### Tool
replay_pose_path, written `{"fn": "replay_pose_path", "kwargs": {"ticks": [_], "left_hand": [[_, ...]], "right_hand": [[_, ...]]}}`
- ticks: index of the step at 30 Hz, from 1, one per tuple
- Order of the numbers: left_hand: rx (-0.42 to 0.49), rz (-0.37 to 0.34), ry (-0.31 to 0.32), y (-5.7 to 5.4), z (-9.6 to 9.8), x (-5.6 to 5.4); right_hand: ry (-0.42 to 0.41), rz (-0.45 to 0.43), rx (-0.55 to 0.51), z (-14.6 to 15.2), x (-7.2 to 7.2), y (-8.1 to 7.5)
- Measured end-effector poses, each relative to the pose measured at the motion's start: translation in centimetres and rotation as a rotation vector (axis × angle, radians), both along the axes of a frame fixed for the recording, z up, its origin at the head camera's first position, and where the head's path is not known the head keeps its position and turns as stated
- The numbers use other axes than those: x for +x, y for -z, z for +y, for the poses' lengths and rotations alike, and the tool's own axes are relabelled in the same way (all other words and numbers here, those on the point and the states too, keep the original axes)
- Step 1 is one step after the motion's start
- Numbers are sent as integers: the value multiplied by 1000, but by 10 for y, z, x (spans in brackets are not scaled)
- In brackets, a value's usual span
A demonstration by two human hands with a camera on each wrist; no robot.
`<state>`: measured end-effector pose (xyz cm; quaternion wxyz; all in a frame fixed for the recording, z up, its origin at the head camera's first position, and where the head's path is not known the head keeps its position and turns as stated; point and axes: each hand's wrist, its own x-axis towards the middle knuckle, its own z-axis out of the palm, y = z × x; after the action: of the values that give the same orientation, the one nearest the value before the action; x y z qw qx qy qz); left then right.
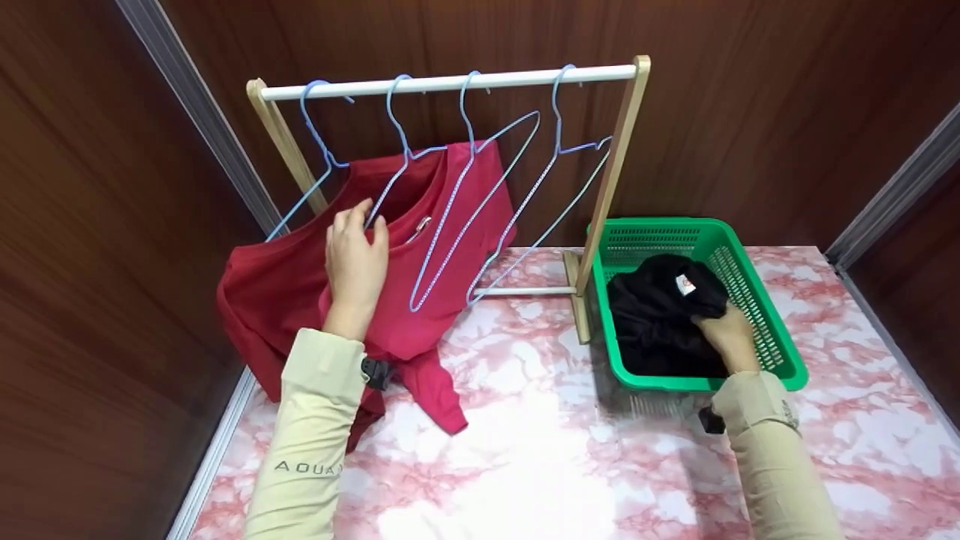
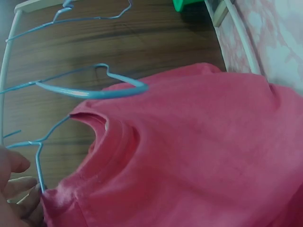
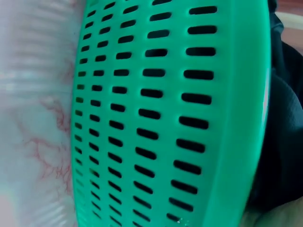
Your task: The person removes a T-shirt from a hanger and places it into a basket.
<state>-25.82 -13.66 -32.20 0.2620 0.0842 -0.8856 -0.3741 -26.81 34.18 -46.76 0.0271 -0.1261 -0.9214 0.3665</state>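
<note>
A bright red shirt (image 1: 427,315) with a round neck hangs from a blue wire hanger (image 2: 39,163) on the small rack. My left hand (image 1: 356,266) is at its shoulder, fingers around the hanger's arm, with a gap between thumb and forefinger. In the left wrist view, fingertips (image 2: 31,201) touch beside the shirt's shoulder. Behind it, at the left, hangs darker red cloth (image 1: 274,300). My right hand (image 1: 731,334) reaches into a green basket (image 1: 776,341) and grips a black garment (image 1: 660,315) with a white label; the cloth hides its fingertips.
The rack has a white top bar (image 1: 517,77) and wooden side posts (image 1: 611,187). Two bare hangers, one a blue hanger (image 1: 525,202), hang toward its right end. Brown wood-look panels (image 1: 750,112) enclose the marbled pink-and-white surface (image 1: 517,450).
</note>
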Motion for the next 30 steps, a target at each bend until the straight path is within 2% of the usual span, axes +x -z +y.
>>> {"fn": "replay_pose_path", "kwargs": {"ticks": [3,7,10,13,17,19,26,30], "left_hand": [[-1,-48,15,3,-2,-1],[20,-56,28,5,-2,-2],[28,-64,35,5,-2,-3],[22,-76,46,5,-2,-3],[18,-64,67,6,-3,-4],[16,-58,74,6,-3,-4],[42,-35,89,5,-4,-5],[120,-12,115,5,-4,-9]], "right_hand": [[-78,-29,-20,3,2,1],[-158,-71,-94,7,5,0],[-160,-79,-162,9,5,-1],[-136,-55,-181,13,5,-1],[-103,-23,-117,19,3,-2],[-99,-36,-89,23,4,-4],[-207,-146,-134,37,8,-9],[-256,-152,-175,45,12,-6]]}}
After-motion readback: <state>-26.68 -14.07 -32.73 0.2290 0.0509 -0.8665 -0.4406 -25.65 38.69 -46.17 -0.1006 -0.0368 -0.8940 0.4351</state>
